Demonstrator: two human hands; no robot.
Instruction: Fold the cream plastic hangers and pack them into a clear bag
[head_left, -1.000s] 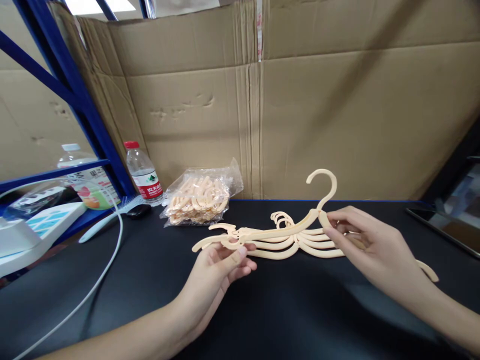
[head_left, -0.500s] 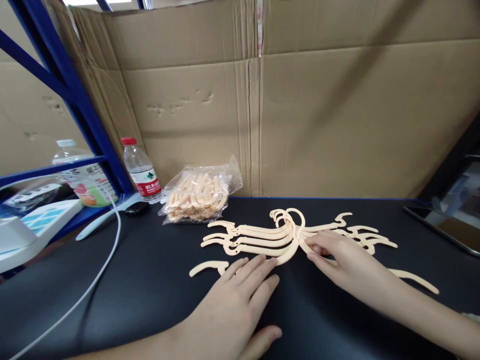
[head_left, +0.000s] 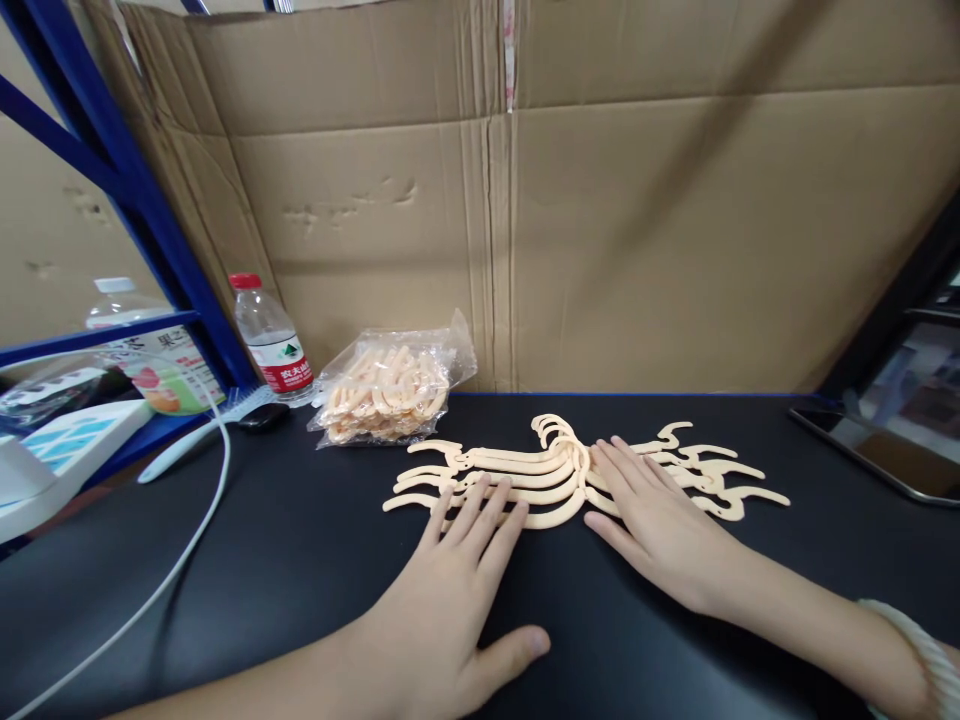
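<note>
Several cream folding hangers lie overlapped in a row on the black tabletop, hooks pointing away from me and arms spread to both sides. My left hand rests with spread fingers on the left arms of the nearest hangers. On the right arms lies my right hand, flat, its fingers stretched out and its thumb apart. Neither hand grips anything. Parts of the hanger arms are hidden under both hands.
A clear plastic bag of similar hangers sits behind on the left. Beside it stands a red-capped water bottle. A white cable curves along the left. At the right edge lies a dark flat device. Cardboard walls the back.
The nearest hanger has moved back against the others. My right hand has gone from pinching near its centre to lying flat on the arms; my left hand has moved slightly forward and left.
</note>
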